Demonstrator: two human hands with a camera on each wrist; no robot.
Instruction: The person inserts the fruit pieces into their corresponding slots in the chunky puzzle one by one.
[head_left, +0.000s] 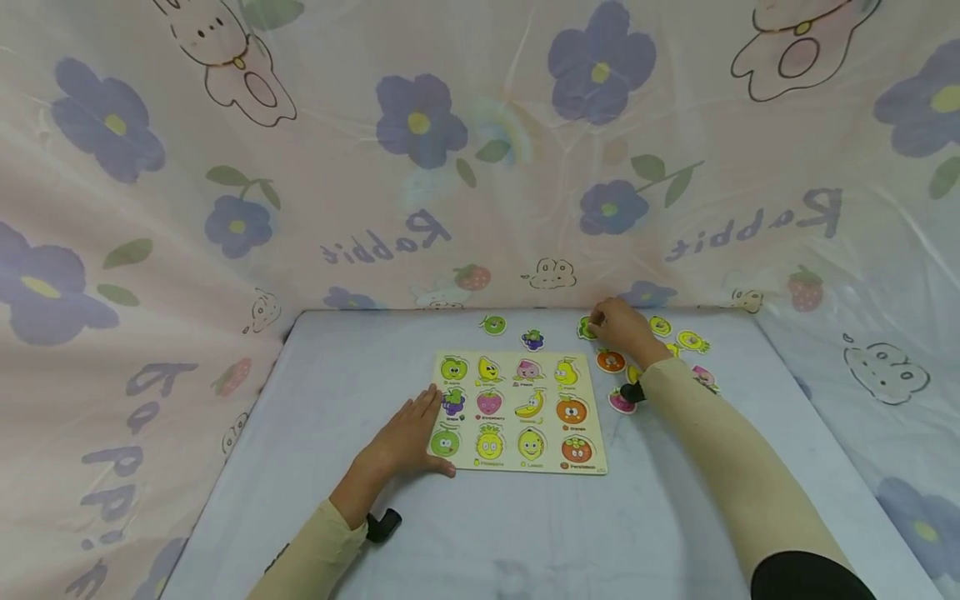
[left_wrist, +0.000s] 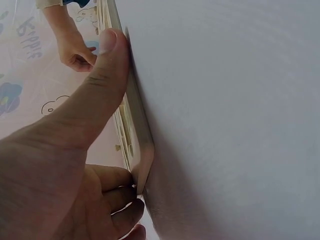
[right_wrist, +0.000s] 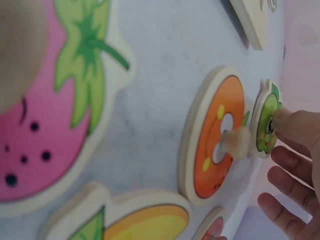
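Observation:
My right hand (head_left: 622, 327) is at the far side of the table. Its thumb and a finger pinch a green fruit puzzle piece (right_wrist: 268, 120) by its knob, the other fingers spread loosely. The piece's face sits close to the white tabletop. My left hand (head_left: 401, 437) rests against the near left corner of the wooden fruit puzzle board (head_left: 517, 469). Its thumb lies along the board's near edge (left_wrist: 137, 115), while its other fingers touch the left side. Rows of printed fruit pictures cover the board.
Close to my right hand lie an orange piece (right_wrist: 217, 140), a strawberry piece (right_wrist: 45, 145), a pineapple piece (head_left: 692, 342) and several others. Behind the board are a grape piece (head_left: 533, 339) and another green piece (head_left: 493, 325). A patterned curtain (head_left: 495, 167) hangs behind the table.

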